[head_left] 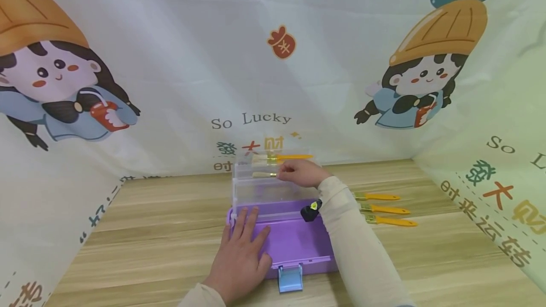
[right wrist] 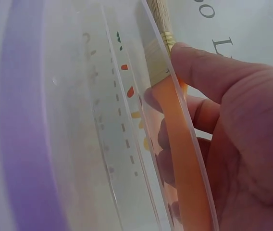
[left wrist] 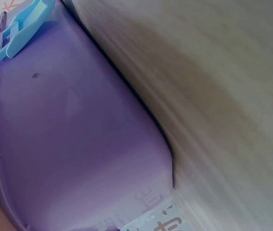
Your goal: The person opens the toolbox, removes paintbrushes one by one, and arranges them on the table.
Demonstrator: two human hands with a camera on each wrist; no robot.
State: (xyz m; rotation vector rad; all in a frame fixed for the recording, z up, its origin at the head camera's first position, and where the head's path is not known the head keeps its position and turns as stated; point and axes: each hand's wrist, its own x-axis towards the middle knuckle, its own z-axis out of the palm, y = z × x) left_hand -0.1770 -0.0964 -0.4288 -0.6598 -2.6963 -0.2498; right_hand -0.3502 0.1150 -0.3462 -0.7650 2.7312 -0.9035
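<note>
The left hand (head_left: pixel 241 259) rests splayed on a purple box (head_left: pixel 320 266); the right hand (head_left: pixel 302 173) pinches a brush (head_left: pixel 265 175) at its raised lid (head_left: pixel 251 192), the right sleeve (head_left: pixel 362 245) partly hiding three other brushes (head_left: pixel 392 210).

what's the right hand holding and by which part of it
The right hand pinches a flat paintbrush near its ferrule.

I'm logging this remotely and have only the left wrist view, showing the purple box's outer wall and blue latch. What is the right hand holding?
Observer: The right hand pinches a paintbrush.
Operator: Are other brushes lying on the table?
Observer: Yes, three yellow-handled brushes lie to the right of the purple box.
Operator: How are the left hand's fingers?
Observer: Spread, over the box's left side.
</note>
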